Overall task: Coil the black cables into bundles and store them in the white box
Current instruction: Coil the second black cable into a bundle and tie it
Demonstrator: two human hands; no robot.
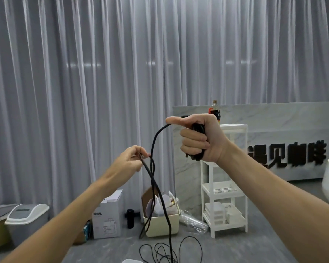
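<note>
The right hand [198, 137] is clenched around a bundle [198, 130] of coiled black cable, fingers wrapped tight and thumb stretched flat along the top, pointing left. The bundle's ends poke out above and below the fist. The left hand [130, 160] sits lower and to the left, pinching the cable [152, 149] between thumb and fingertips. From under the right thumb the cable arcs down and left, passes just beside the left fingertips, crosses another strand there, and drops toward the floor. Loose loops [171, 251] of it lie on the grey floor near the bottom edge. Only a small white patch shows at the very bottom edge; I cannot tell whether it is the white box.

Farther off, a cream bin [161, 224] stuffed with bags stands on the floor, with a white carton [107, 217] and a black bottle [130, 218] to its left. A white shelf [224, 188] stands to the right before a marble panel [273, 118]. Grey curtains [84, 73] hang behind.
</note>
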